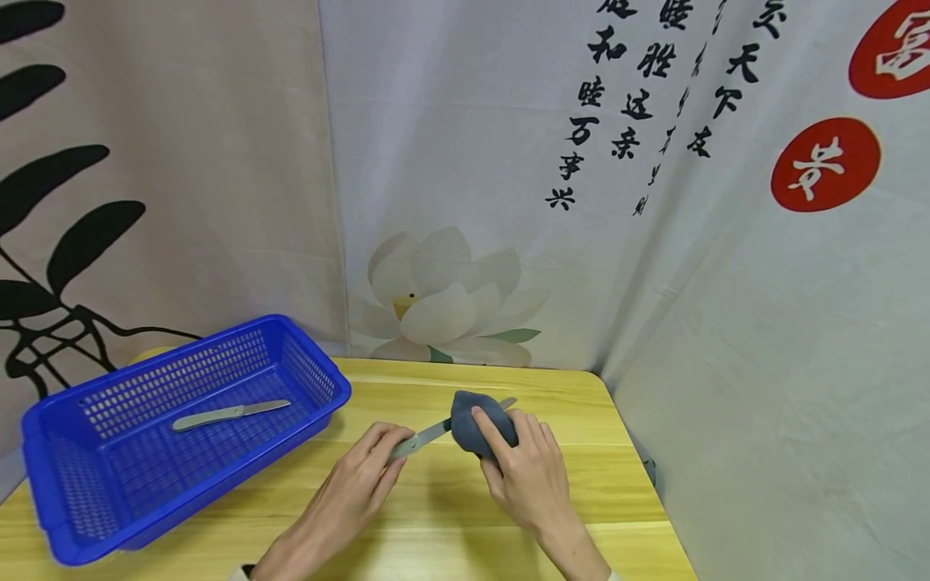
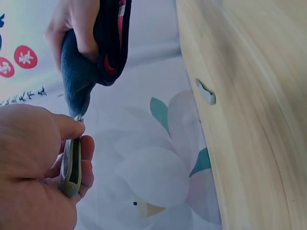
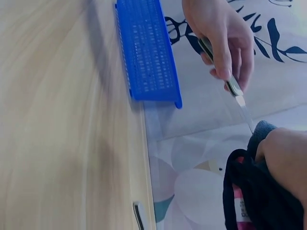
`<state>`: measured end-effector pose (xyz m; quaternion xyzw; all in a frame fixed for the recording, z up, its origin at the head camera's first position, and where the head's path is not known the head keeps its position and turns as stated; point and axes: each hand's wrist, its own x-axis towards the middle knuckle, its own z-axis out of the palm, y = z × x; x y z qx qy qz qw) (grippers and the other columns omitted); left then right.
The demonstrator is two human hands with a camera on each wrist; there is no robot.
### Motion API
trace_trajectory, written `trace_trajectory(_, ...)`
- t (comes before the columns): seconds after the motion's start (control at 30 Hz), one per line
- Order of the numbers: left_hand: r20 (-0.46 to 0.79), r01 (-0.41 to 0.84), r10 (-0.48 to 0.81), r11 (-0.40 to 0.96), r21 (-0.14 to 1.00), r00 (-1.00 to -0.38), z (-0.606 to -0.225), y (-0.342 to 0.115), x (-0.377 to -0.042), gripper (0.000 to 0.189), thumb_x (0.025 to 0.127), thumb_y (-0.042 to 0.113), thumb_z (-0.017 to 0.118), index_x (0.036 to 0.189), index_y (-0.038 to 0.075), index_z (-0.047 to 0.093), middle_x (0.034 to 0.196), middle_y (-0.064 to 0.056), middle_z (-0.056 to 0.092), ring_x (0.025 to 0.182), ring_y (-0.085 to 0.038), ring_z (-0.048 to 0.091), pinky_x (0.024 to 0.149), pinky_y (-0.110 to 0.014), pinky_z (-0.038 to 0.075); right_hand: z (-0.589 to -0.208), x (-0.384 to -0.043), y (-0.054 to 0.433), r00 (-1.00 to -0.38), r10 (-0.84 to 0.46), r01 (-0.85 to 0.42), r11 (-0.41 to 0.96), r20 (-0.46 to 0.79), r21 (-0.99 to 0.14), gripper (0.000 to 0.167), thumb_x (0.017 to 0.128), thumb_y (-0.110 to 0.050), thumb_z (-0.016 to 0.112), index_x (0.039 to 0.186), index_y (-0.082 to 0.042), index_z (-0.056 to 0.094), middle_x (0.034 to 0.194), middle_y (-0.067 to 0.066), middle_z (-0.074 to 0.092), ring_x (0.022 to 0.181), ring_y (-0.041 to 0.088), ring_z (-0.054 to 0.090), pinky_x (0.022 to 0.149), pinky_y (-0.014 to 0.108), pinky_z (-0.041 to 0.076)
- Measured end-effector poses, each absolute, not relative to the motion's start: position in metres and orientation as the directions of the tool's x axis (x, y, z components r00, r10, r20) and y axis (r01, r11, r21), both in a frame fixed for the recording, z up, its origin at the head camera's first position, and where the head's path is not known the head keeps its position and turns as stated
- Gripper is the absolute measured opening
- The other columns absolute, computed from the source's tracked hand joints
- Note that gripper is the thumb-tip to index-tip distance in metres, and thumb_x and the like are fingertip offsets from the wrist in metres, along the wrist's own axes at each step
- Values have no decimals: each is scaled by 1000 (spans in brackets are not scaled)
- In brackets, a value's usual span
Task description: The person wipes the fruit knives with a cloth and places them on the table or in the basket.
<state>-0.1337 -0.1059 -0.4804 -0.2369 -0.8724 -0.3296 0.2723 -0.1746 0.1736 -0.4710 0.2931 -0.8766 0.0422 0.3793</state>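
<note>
My left hand (image 1: 356,476) grips the pale grey-green handle of a folding knife (image 1: 412,445), its blade opened out to the right. In my right hand (image 1: 530,472) is a dark blue-grey cloth (image 1: 472,420), pinched between thumb and fingers over the blade. The front part of the blade is hidden in the cloth. Up close in the left wrist view, the cloth (image 2: 76,72) covers the blade just ahead of the left thumb. From the right wrist view, a short stretch of bare blade (image 3: 244,112) shows between handle and cloth. Both hands are above the table.
A blue plastic basket (image 1: 254,476) stands on the left of the wooden table (image 1: 581,516), with another opened folding knife (image 1: 231,414) inside. A small grey thing (image 2: 206,92), like a folded knife, lies near the table's back edge. Printed curtains hang behind.
</note>
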Motion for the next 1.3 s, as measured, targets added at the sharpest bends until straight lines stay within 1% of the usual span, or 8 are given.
trace_trajectory(0.23, 658, 594, 199, 662, 456, -726, -481, -109, -135, 37, 97, -7, 83, 131, 7, 75, 120, -2, 73, 95, -3, 67, 74, -21, 60, -469, -179, 186, -532, -440, -528, 840, 724, 122, 71, 84, -19, 89, 152, -24, 72, 114, 18, 73, 97, 34, 70, 80, 46, 59)
trace_trajectory(0.33, 671, 591, 185, 671, 448, -718, -480, -110, -136, 38, 95, -7, 85, 129, 7, 76, 118, -2, 74, 94, -4, 68, 74, -21, 60, -467, -176, 183, -515, -444, -558, 823, 734, 106, 73, 83, -18, 89, 153, -23, 71, 113, 17, 73, 96, 33, 70, 79, 46, 61)
trace_trajectory(0.53, 678, 595, 178, 665, 451, -713, -478, -110, -138, 39, 94, -7, 86, 128, 7, 76, 117, -3, 74, 89, -6, 66, 68, -18, 53, -465, -164, 162, -469, -489, -630, 769, 735, 110, 80, 82, -19, 91, 157, -26, 68, 114, 15, 72, 96, 27, 69, 78, 43, 61)
trace_trajectory(0.7, 676, 595, 188, 673, 440, -712, -478, -109, -138, 42, 92, -5, 90, 129, 7, 76, 118, -3, 74, 93, -8, 72, 73, -22, 60, -468, -158, 144, -422, -531, -669, 729, 735, 143, 80, 80, -21, 93, 156, -25, 69, 113, 13, 72, 91, 23, 67, 76, 38, 58)
trace_trajectory(0.83, 679, 599, 197, 678, 427, -707, -479, -110, -138, 46, 88, -6, 93, 129, 6, 76, 118, -3, 74, 97, -11, 76, 77, -24, 64, -470, -154, 134, -429, -555, -678, 720, 712, 152, 76, 82, -24, 93, 154, -25, 69, 114, 11, 72, 91, 21, 65, 75, 35, 55)
trace_trajectory(1.03, 704, 598, 181, 692, 405, -687, -479, -110, -136, 48, 82, -10, 95, 124, 3, 77, 112, -4, 75, 96, -13, 77, 78, -27, 66, -472, -152, 127, -427, -577, -673, 717, 696, 182, 78, 81, -27, 95, 154, -26, 69, 114, 9, 71, 89, 20, 63, 73, 32, 52)
trace_trajectory(1.17, 706, 592, 169, 693, 411, -688, -479, -111, -135, 47, 82, -8, 96, 123, 5, 78, 110, -3, 76, 93, -11, 75, 76, -26, 64, -473, -152, 126, -425, -584, -657, 725, 692, 207, 75, 82, -26, 93, 153, -26, 70, 113, 9, 71, 90, 21, 64, 73, 33, 51)
trace_trajectory(1.3, 690, 587, 165, 681, 437, -704, -479, -112, -134, 43, 86, -5, 94, 123, 8, 78, 108, -1, 74, 90, -5, 70, 73, -23, 60, -474, -153, 128, -437, -580, -628, 744, 687, 229, 73, 82, -26, 91, 152, -27, 71, 112, 10, 72, 89, 21, 64, 73, 34, 52)
